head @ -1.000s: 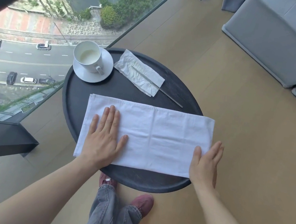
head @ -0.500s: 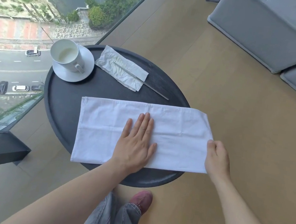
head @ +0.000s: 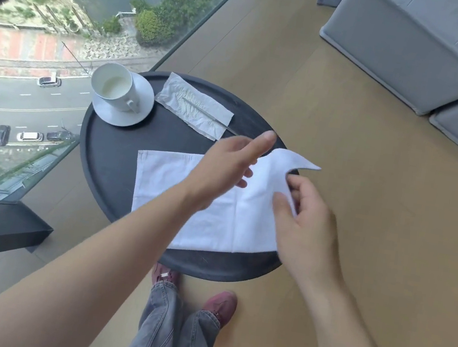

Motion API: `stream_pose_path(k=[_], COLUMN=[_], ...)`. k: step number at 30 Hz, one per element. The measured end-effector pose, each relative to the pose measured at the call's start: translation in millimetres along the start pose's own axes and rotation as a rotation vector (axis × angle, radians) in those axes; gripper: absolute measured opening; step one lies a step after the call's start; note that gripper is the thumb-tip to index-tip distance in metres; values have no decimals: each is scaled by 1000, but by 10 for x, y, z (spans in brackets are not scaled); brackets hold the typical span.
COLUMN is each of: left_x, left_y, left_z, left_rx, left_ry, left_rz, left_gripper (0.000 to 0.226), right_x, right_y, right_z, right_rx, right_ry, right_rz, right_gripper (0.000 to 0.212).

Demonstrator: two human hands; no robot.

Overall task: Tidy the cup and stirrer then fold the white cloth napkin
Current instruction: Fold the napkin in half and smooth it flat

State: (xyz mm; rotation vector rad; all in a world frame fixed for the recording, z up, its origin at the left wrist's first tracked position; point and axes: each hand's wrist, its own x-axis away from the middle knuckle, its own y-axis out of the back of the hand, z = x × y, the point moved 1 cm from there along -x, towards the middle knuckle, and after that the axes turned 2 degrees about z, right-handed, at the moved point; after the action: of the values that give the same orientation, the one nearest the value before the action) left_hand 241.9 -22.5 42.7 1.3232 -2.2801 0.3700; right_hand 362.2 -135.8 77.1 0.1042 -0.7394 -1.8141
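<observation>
On the round black desk (head: 95, 183), one white cloth napkin (head: 209, 218), folded to a long strip, long axis running left to right across the near half of the desk. Right end of the napkin lifted clear of the desk and curling up.

Right hand (head: 308, 229): fingers (head: 283, 208) pinching the lifted right edge of the napkin, thumb on one side, fingertips on the other. Nearer hand to that free end.

Left hand (head: 225, 170): crossed over the middle of the napkin, fingers loosely spread, forefinger extended, holding nothing; whether the palm touches the napkin cannot be told.

Cup (head: 112, 87): upright on its saucer (head: 139, 112), far left of the napkin, well apart from it. Stirrer (head: 209, 117): lying on a paper wrapper (head: 193, 108), just beyond the napkin's far edge, right of the cup.

Judgement: cup and stirrer look tidied; the fold in hand is right end over left. The napkin's fixed end lies to the left of the pinching fingers, so the carry runs along the long axis, leftward.
</observation>
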Motion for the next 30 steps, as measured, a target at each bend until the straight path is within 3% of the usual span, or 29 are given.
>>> stream_pose_path(k=[3,5,9,15,19,25,30], left_x=[37,54,-5,-22,71,12,12], left_y=[275,474,878,1394,1484,1588,1536], left_z=[-204,-180,188,873,1029,1304,1308], left_rx=[-115,-194,-355,-82,-123,-255,-339], left_ry=[5,23,17,159,160,148,137], left_rz=[113,134,-139,-285,-334,-442,-551], left_gripper=[71,64,42,41,24,30,3], right_x=[104,140,210,416,515,510,528], right_y=[-429,-721,-1234,-1761,-2040,-2347,-2440], right_z=[281,374,356,155,18,-118,-214], right_rx=[110,157,225,359,417,463,461], right_ry=[146,237,282,279,279,291,328], right_rz=[66,107,184,297,320,278,342], right_gripper=[32,44,58,44,33,33,43])
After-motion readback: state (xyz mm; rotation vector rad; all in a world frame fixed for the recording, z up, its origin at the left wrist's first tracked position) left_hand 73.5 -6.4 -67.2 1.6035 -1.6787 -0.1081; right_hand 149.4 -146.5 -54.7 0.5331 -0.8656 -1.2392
